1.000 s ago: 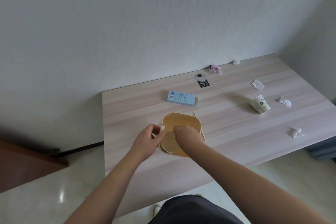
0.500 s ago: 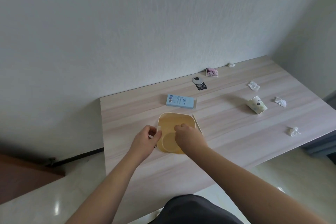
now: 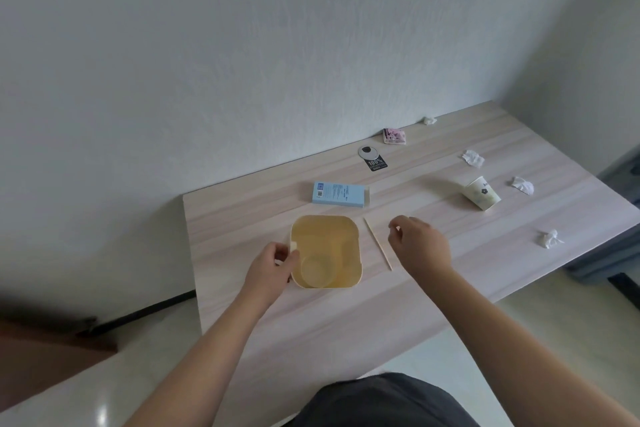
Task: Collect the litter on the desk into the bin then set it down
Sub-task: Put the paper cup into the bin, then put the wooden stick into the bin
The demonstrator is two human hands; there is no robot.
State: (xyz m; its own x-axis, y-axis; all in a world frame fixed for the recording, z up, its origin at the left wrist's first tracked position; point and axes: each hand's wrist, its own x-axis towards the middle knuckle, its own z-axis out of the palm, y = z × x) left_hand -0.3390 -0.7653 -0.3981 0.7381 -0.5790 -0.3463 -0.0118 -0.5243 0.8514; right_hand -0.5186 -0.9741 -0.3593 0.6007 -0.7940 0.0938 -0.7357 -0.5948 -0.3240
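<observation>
Head view puts the yellow bin (image 3: 325,251) near the left end of the desk (image 3: 346,315), closer to the front edge than to the wall; my left hand (image 3: 272,269) is clamped on the small tab at its left rim, thumb and fingers pinched together; my right hand (image 3: 419,246) hangs just right of the bin with the fingers loosely apart, holding nothing.

The step in hand, as I judge it, is the thin wooden stick (image 3: 377,243) lying between the bin and my right hand; it lies flat on the wood and is slender, so I would pinch it near one end with fingertip and thumb, or roll it up onto a nail, rather than paw at its middle; the left hand should keep the bin steady so the drop goes inside and the light bin does not skid.

Beyond that, the blue box (image 3: 340,194) lies just behind the bin toward the wall; the black tag (image 3: 372,158) and the pink packet (image 3: 394,136) sit along the wall edge; the paper cup (image 3: 481,193) lies tipped toward the right end, with crumpled tissues (image 3: 549,238) scattered around it, one close to the front edge and one by the wall.

The middle of the desk is open, so I can slide the bin rightward along it; the tissue nearest the front edge could be knocked off by a careless sweep.
</observation>
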